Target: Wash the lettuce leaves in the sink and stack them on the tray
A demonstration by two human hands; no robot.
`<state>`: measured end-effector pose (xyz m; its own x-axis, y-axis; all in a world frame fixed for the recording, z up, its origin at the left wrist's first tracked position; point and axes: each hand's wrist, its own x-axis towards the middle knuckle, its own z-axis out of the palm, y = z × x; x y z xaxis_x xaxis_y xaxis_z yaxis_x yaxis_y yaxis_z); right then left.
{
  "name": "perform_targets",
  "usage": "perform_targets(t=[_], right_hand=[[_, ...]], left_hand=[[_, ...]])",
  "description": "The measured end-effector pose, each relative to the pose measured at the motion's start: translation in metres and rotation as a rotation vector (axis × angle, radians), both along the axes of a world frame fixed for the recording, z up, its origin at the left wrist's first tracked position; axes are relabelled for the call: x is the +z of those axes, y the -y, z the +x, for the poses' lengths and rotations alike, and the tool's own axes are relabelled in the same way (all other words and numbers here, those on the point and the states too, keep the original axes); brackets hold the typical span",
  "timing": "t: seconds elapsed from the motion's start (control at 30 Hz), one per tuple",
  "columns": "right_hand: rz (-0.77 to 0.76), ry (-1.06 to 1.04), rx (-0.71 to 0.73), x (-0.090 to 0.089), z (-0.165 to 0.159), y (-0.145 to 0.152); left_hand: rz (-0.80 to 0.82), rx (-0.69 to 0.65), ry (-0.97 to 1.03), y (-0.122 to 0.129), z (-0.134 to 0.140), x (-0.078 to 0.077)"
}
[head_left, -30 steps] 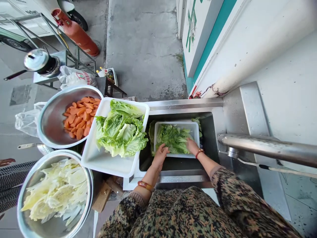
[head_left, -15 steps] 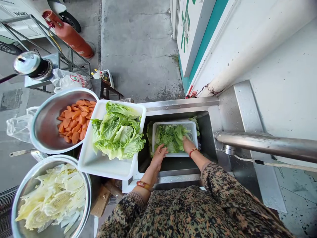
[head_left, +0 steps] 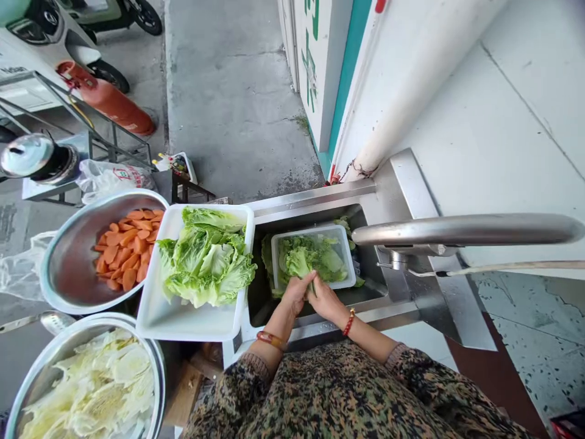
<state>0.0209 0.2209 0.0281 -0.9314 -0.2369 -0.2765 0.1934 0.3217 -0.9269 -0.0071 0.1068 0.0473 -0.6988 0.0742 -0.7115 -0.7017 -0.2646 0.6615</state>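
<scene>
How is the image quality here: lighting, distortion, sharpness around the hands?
Head view: even daylight, no harsh shadows; wide-angle bending stretches the faucet pipe and wall edges; left hand and right hand over the lettuce tub look sharp.

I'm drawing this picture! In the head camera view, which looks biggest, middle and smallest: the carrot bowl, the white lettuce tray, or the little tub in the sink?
1. Carrot bowl and white lettuce tray: they look about alike, so I won't rank them.
2. Little tub in the sink: clearly smallest, though it also sits farther from the camera.
</scene>
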Motion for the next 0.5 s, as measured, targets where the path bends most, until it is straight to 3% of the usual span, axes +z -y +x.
perform_targets(t=[0.1, 0.17, 0.3, 0.43, 0.5], right_hand=[[-0.106, 0.042, 0.089, 0.025, 0.002, -0.015], [-0.151, 0.051, 0.042, 0.033, 0.001, -0.037], [-0.13, 0.063, -0.152, 0.024, 0.001, -0.081], [0.024, 0.065, -0.164, -0.002, -0.003, -0.103], [0.131, -0.001, -0.113, -0.013, -0.015, -0.105]], left_hand=[[-0.095, -0.012, -0.053, 0.006, -0.011, 0.017], [-0.191, -0.042, -0.108, 0.015, -0.022, 0.032], [-0.248, -0.123, -0.198, 0.025, -0.045, 0.048], [-0.366, -0.235, -0.107, 0.018, -0.054, 0.021], [-0.393, -0.201, -0.103, 0.016, -0.051, 0.002]])
